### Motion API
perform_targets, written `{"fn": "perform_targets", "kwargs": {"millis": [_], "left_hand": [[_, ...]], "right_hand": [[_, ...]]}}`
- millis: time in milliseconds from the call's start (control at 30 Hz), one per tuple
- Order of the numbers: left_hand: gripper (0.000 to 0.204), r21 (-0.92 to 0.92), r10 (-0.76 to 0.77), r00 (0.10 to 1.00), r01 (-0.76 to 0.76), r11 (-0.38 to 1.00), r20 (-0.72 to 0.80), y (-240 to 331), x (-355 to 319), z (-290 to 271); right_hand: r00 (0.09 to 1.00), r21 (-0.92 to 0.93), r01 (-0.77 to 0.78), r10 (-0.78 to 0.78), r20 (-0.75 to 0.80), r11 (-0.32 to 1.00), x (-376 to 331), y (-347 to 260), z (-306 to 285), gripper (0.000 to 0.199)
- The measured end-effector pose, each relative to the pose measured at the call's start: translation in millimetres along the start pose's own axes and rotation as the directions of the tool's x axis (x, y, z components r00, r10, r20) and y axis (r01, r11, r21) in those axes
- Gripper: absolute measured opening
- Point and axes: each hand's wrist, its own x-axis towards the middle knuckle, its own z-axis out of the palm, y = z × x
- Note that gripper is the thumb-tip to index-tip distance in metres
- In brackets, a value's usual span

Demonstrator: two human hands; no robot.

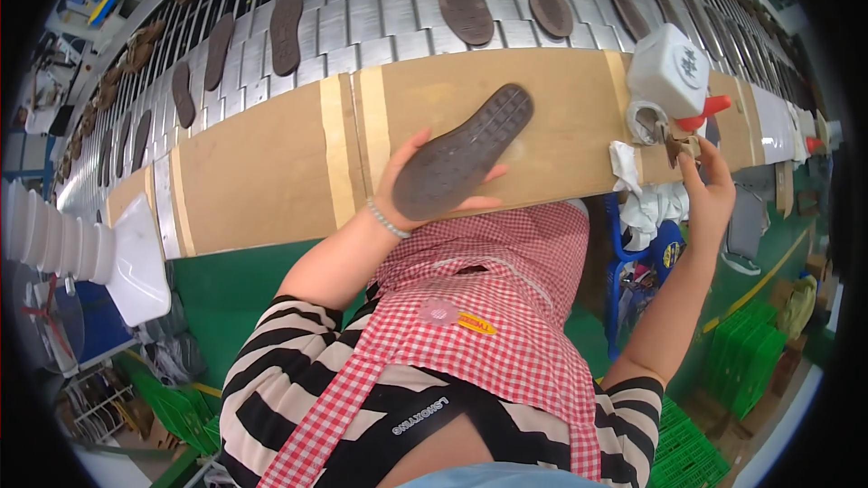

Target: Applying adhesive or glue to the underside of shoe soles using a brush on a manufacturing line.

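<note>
A dark brown shoe sole (463, 152) with a grid of hollows toward one end rests tilted across my left hand (398, 183). The fingers and thumb of that hand hold it from beneath and at its sides, above the cardboard. Out to the right, my right hand (710, 179) pinches a small brown and tan piece (684, 146); its exact kind is unclear. Just beyond those fingertips is a white plastic bottle (665, 63) with a red spout (705, 114). A pale roll, perhaps of tape (645, 123), lies beside the bottle.
A cardboard-covered ledge (262, 163) with tape strips runs before me. Behind it, a slatted metal conveyor (380, 14) carries several soles (287, 33). White crumpled cloth (658, 208) hangs near a blue frame (615, 262). A white flared hose hood (140, 262) stands left; green crates (746, 352) sit right.
</note>
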Motion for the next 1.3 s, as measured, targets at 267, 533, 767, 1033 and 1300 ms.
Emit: {"fn": "perform_targets", "kwargs": {"millis": [267,533,767,1033,1300], "left_hand": [[0.056,0.054,0.091,0.993,-0.096,0.994,0.081,-31,41,19],[0.054,0.092,0.028,0.985,-0.044,0.995,0.168,-45,44,36],[0.056,0.067,0.002,0.972,-0.019,0.998,0.234,-45,48,28],[0.046,0.198,-0.001,0.999,-0.006,0.980,0.033,-49,46,46],[0.044,0.109,-0.035,0.977,0.011,0.994,0.212,-45,46,22]], "right_hand": [[0.776,0.060,0.597,-0.595,0.210,0.800,-88,-120,70,0.048],[0.651,0.101,0.719,-0.718,0.246,0.687,-102,-121,97,0.051],[0.551,0.212,0.745,-0.763,0.339,0.632,-105,-123,88,0.047],[0.454,0.226,0.770,-0.762,0.461,0.596,-101,-122,77,0.041],[0.434,0.168,0.807,-0.762,0.480,0.566,-92,-131,72,0.027]]}}
